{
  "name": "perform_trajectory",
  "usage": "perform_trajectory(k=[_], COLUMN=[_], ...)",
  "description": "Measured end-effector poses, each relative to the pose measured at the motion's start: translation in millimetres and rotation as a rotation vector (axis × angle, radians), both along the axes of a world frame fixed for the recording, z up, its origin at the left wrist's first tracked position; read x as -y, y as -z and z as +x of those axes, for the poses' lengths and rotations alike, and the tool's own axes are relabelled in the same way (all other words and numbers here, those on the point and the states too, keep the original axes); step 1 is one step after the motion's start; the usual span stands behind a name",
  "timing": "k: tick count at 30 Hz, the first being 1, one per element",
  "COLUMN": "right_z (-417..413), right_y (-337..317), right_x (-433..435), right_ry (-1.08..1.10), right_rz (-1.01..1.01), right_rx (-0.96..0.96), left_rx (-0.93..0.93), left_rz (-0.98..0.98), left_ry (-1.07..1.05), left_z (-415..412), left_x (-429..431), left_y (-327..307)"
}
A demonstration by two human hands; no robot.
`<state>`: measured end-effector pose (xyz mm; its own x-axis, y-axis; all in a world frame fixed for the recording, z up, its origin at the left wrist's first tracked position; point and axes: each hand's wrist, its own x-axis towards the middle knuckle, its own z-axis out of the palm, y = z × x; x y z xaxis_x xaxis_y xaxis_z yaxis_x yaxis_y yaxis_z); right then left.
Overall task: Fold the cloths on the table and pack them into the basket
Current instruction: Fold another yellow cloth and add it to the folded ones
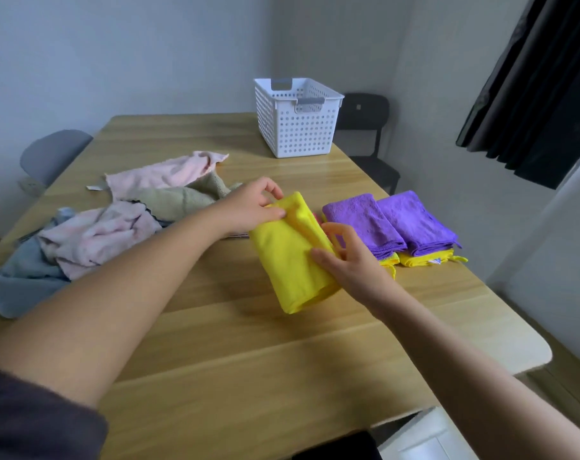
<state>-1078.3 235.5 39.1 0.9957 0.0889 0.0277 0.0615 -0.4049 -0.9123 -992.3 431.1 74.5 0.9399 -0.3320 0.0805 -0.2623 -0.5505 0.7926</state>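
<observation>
A dark sleeve (33, 416) fills the near left corner, its bare forearm reaching out over the wooden counter (248, 360). At the far left lies a heap of loose cloths (96, 240), blue, pink and beige, crumpled and overlapping. Just right of it, the left hand (248, 207) meets the far end of the yellow cloth (288, 260), which lies near the middle of the counter as a long, doubled strip. The right hand (351, 260) works its right edge. Just beside that are two folded purple cloths (414, 220), side by side, each showing a yellow underside. The white perforated basket (298, 127) stands well apart at the far edge, and no cloth shows through its holes.

The likeliest trouble is the fold slipping. The yellow cloth looks soft and bulges open at its near end, so if either grip eases before the next fold is laid down, the layers could slide askew and need redoing. The right hand also sits close to the nearer purple cloth, and a wide sweep could nudge that bundle out of shape.

The left thumb and fingers (275, 192) are closed in a pinch on the cloth's far edge. The right fingers (340, 229) curl over the right edge with the thumb pressed on top, grasping it rather than resting flat.
</observation>
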Motion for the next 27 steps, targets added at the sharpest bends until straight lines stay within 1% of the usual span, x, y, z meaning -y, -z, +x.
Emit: perform_trajectory(k=[2,4,8,10,12,14,17,20,21,23,24,25,27], right_z=[15,30,53,58,58,55,51,47,47,50,51,54,55], right_y=[-1,-2,4,10,15,17,11,11,15,22,23,24,25], right_x=[0,0,-4,-5,-8,-10,-12,-17,-18,-18,-18,-18,-17], right_ry=[0.064,0.115,0.170,0.204,0.220,0.187,0.162,0.198,0.224,0.264,0.266,0.234,0.124], right_rz=[-0.060,-0.181,-0.385,-0.608,-0.825,-0.962,-1.035,-1.060,-1.078,-1.142,-1.157,-1.162,-1.177], right_rx=[0.103,0.177,0.183,0.200,0.227,0.263,0.281,0.254,0.274,0.394,0.444,0.475,0.465], left_rx=[0.095,0.161,0.213,0.194,0.211,0.267,0.335,0.408,0.469,0.625,0.673,0.684,0.590], left_rz=[0.117,0.203,0.345,0.435,0.595,0.681,0.638,0.611,0.618,0.600,0.583,0.567,0.559], left_ry=[-0.053,-0.045,0.006,-0.012,-0.081,-0.161,-0.233,-0.231,-0.233,-0.220,-0.213,-0.219,-0.255], left_z=[27,52,93,99,93,87,84,83,80,75,73,72,68], left_x=[13,29,57,65,70,70,65,63,63,62,59,56,50], left_y=[-4,-7,0,17,37,53,55,56,59,66,67,68,67])
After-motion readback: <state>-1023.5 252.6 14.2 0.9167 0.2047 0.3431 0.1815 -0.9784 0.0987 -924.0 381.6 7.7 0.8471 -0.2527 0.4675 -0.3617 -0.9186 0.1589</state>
